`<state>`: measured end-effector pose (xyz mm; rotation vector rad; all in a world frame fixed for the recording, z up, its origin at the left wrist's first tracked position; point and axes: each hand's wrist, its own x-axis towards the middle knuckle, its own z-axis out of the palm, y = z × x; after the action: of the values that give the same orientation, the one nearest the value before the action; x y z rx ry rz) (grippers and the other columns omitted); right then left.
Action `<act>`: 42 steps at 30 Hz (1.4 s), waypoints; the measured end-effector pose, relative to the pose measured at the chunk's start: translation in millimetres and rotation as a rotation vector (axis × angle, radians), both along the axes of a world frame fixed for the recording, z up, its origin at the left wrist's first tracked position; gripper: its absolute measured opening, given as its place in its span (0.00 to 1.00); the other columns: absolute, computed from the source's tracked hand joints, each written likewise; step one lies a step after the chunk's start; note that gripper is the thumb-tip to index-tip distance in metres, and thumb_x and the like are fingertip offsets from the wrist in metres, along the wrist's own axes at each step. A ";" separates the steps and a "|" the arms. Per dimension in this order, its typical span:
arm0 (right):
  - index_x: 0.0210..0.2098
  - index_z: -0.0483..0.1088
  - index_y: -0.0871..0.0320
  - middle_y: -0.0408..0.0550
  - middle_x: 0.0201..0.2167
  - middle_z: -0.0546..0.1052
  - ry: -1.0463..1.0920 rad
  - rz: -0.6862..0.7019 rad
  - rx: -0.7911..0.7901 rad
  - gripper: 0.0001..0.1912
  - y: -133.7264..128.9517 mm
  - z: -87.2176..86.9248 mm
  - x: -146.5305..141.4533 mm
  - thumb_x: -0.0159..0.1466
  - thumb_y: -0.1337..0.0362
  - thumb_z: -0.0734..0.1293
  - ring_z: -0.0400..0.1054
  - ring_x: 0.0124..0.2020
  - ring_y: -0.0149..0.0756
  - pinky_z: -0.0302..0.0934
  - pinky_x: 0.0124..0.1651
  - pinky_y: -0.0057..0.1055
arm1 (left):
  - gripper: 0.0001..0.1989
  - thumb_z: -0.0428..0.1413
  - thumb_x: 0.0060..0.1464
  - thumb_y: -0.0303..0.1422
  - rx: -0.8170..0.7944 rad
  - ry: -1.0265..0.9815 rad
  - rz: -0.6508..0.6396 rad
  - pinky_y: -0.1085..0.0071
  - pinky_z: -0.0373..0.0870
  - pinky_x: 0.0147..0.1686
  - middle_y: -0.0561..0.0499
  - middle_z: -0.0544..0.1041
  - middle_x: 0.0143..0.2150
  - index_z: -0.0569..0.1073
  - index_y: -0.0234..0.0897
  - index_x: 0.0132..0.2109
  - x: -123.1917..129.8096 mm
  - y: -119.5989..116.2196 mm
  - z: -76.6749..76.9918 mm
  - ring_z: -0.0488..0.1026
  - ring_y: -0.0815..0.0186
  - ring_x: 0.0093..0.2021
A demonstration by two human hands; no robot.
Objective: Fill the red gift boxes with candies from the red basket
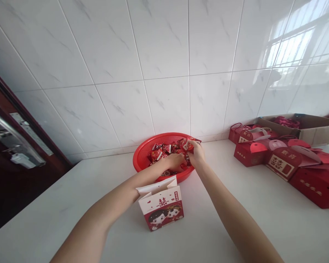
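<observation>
A red plastic basket (138,155) stands against the tiled wall, filled with wrapped candies (157,155) in mostly red wrappers. My right hand (196,154) is at the basket's right side, its thumb and fingers pinched on a red candy packet (186,145). Deeper among the candies is my left hand (176,161), fingers curled down beside red wrappers; what they grip is hidden. In front of the basket a white and red paper gift bag (164,208) with two cartoon figures stands upright, its top open. My left forearm passes behind the bag's left edge.
Several red and pink gift boxes (281,160) with handles crowd the right side of the white table (197,233). Behind them stands an open cardboard box (322,128) with pinkish-red items inside. A dark red door (5,98) with a metal handle is at the left.
</observation>
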<state>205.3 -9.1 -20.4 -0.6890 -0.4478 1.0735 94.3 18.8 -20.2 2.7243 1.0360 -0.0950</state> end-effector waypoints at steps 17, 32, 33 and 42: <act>0.27 0.68 0.55 0.38 0.22 0.75 0.098 0.046 -0.087 0.11 -3.5 7.5 1.1 0.45 0.70 0.71 0.70 0.25 0.31 0.62 0.24 0.26 | 0.13 0.56 0.51 0.43 -0.167 -0.457 0.351 0.69 0.68 0.31 0.50 0.79 0.28 0.72 0.37 0.29 -45.1 33.1 14.5 0.76 0.61 0.31; 0.28 0.68 0.55 0.39 0.21 0.74 0.090 0.059 -0.098 0.11 -4.3 8.5 0.8 0.44 0.69 0.70 0.69 0.25 0.31 0.62 0.24 0.26 | 0.08 0.64 0.38 0.39 -0.096 0.037 0.146 0.69 0.63 0.29 0.53 0.77 0.24 0.80 0.43 0.30 -15.5 1.2 19.0 0.72 0.61 0.27; 0.27 0.67 0.55 0.39 0.21 0.75 0.091 0.061 -0.098 0.11 -4.5 8.3 0.8 0.44 0.69 0.70 0.69 0.24 0.31 0.63 0.24 0.26 | 0.09 0.64 0.37 0.37 -0.080 0.069 0.136 0.69 0.63 0.29 0.52 0.76 0.24 0.80 0.43 0.31 -12.4 -0.2 17.7 0.72 0.61 0.26; 0.25 0.67 0.55 0.37 0.20 0.74 0.083 0.061 -0.073 0.09 -6.5 8.3 0.2 0.44 0.69 0.70 0.68 0.23 0.30 0.63 0.25 0.26 | 0.04 0.62 0.38 0.35 -0.024 0.154 0.108 0.69 0.60 0.27 0.52 0.72 0.19 0.75 0.42 0.23 -8.0 1.8 11.2 0.69 0.62 0.23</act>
<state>205.5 -15.6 -12.0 -0.6960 -0.3615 1.1761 86.4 20.6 -9.0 2.6677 1.2121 -0.3011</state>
